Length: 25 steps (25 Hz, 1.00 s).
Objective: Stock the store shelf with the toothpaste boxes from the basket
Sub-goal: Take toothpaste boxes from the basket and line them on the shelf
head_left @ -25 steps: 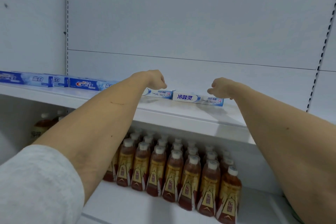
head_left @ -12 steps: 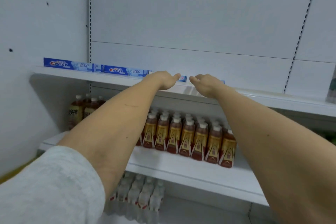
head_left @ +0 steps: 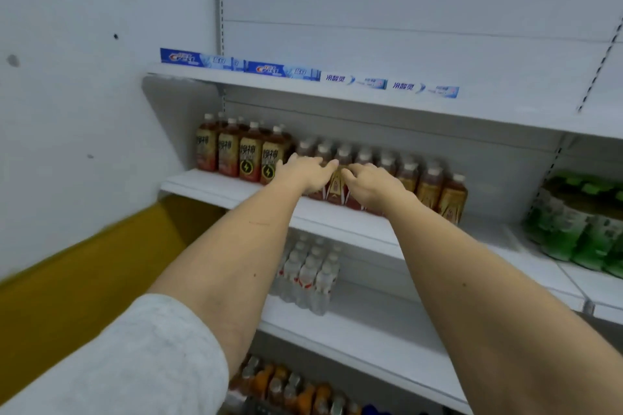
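Your hands had come down off the top shelf [head_left: 371, 104], where half a second earlier they were nudging the boxes, and your left hand [head_left: 303, 172] and right hand [head_left: 369, 184] hung empty with fingers loosely spread in front of the tea bottles [head_left: 435, 185] one level below. That left four toothpaste boxes [head_left: 308, 72] lying end to end in a tidy row along the top shelf: two blue ones on the left, two white ones on the right, labels facing out. I'd judge that placement finished; the basket was out of view.
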Available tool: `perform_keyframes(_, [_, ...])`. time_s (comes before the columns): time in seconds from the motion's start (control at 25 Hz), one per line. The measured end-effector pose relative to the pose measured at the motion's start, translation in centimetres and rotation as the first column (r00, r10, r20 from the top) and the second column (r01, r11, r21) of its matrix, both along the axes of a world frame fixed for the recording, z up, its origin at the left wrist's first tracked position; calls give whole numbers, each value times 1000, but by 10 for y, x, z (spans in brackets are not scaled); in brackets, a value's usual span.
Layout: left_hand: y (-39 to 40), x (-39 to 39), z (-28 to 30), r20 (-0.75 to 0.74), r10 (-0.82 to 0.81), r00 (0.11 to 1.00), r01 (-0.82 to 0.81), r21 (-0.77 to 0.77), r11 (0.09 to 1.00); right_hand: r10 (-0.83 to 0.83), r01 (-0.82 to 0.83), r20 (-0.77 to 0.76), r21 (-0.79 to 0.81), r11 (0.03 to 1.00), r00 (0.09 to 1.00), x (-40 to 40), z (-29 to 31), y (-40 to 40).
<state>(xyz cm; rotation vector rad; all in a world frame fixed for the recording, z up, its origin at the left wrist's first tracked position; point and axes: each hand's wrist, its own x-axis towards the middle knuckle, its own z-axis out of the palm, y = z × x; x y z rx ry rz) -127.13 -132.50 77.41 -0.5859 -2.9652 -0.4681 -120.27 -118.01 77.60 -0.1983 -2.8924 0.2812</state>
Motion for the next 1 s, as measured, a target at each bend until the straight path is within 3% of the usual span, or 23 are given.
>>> perform_keyframes(0.28, [-12, 61, -119, 160, 90, 983, -70, -128, 989, 72, -44, 192, -147, 988, 979, 45, -110, -10])
perform_keyframes(0.56, [-33, 82, -233, 380, 166, 910, -96, -197, 976, 104, -9, 431, -215, 976, 896, 68, -254, -23])
perform_keyframes(0.84, [-42, 46, -386, 603, 139, 785, -16, -205, 979, 120, 72, 553, -314, 947, 824, 37, -390, -44])
perform_keyframes(1.0, [-54, 42, -489, 725, 132, 676, -6, -173, 985, 114, 157, 671, -329, 931, 732, 32, -493, -55])
